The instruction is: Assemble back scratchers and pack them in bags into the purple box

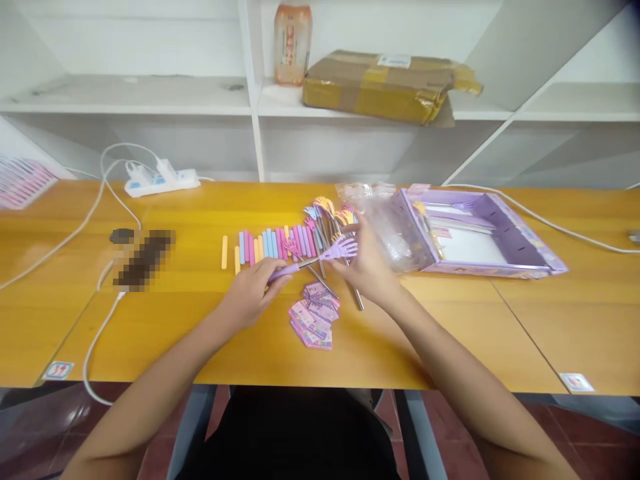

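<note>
My left hand (253, 291) is closed around the purple handle of a telescopic back scratcher (339, 249), tilted up to the right over the table. Its claw-shaped head lies at my right hand (369, 261), whose thumb and curled fingers close about the claw; some fingertips are hidden. Beneath and behind it lie more back scratchers with metal rods and yellow, blue and pink claws (324, 204). Left of these runs a row of coloured handle sleeves (267, 244) in pink, blue, yellow and purple. Printed purple cards (313, 325) are piled in front.
A purple open box (543, 263) stands at the right, with clear plastic bags (387, 230) beside it. White cables and a power strip (163, 181) are at the back left. Shelves behind hold a taped carton (380, 87) and an orange bottle (293, 47).
</note>
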A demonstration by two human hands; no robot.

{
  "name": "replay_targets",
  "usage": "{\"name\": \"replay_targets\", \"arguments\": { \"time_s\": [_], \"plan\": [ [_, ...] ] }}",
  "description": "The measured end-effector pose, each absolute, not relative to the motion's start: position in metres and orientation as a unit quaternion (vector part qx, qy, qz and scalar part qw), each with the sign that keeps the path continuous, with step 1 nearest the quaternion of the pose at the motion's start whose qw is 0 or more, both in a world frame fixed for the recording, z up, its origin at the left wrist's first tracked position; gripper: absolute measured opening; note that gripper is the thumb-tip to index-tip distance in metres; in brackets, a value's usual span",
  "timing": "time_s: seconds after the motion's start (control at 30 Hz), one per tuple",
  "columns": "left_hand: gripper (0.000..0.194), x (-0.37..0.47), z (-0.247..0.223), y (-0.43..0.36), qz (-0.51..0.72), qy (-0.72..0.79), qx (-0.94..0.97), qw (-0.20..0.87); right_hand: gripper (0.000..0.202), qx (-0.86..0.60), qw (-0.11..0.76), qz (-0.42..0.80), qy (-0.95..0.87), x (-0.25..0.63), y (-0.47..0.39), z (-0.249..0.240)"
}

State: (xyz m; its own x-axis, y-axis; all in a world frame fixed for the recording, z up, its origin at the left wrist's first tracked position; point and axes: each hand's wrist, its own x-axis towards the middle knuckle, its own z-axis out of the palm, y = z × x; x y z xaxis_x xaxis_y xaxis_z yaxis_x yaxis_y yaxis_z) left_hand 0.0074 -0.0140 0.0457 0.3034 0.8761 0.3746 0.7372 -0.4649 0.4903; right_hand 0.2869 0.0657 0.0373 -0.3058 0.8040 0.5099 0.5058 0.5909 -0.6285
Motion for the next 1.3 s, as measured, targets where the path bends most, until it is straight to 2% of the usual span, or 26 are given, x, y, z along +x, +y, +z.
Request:
{"name": "replay_targets", "arguments": {
  "time_s": [0.07, 0.13, 0.2, 0.27, 0.43, 0.63, 0.83, 0.97, 1.13, 1.3],
  "plan": [
    [0.036, 0.002, 0.056, -0.020, 0.296, 0.524, 0.793, 0.089, 0.092, -0.412, 0.451, 0.056, -0.790, 0.292, 0.060, 0.047],
    [0.036, -0.001, 0.064, -0.029, 0.284, 0.525, 0.799, 0.079, 0.069, -0.373, 0.450, -0.050, -0.810, 0.295, 0.047, 0.054],
    [0.034, -0.001, 0.069, -0.038, 0.271, 0.503, 0.818, 0.066, 0.045, -0.310, 0.423, -0.101, -0.845, 0.295, 0.031, 0.060],
    [0.032, 0.002, 0.070, -0.045, 0.252, 0.476, 0.842, 0.019, 0.031, -0.258, 0.396, -0.094, -0.876, 0.293, 0.014, 0.064],
    [0.026, 0.016, 0.063, -0.055, 0.226, 0.391, 0.879, -0.154, 0.028, -0.234, 0.354, -0.043, -0.904, 0.285, -0.014, 0.071],
    [0.024, 0.003, 0.063, -0.048, 0.196, 0.386, 0.874, -0.219, 0.030, -0.281, 0.326, -0.163, -0.888, 0.295, -0.014, 0.067],
    [0.032, -0.101, 0.066, -0.049, 0.151, 0.473, 0.844, -0.202, 0.021, -0.414, 0.296, -0.296, -0.808, 0.415, 0.011, 0.044],
    [0.034, -0.156, 0.059, -0.059, 0.146, 0.475, 0.844, -0.200, 0.020, -0.458, 0.253, -0.305, -0.796, 0.492, 0.014, 0.033],
    [0.038, -0.166, 0.054, -0.067, 0.130, 0.453, 0.853, -0.224, 0.022, -0.496, 0.214, -0.282, -0.793, 0.523, 0.002, 0.034],
    [0.031, -0.155, 0.054, -0.070, 0.158, 0.449, 0.864, -0.163, 0.016, -0.452, 0.246, -0.308, -0.800, 0.529, -0.004, 0.027]
  ]
}}
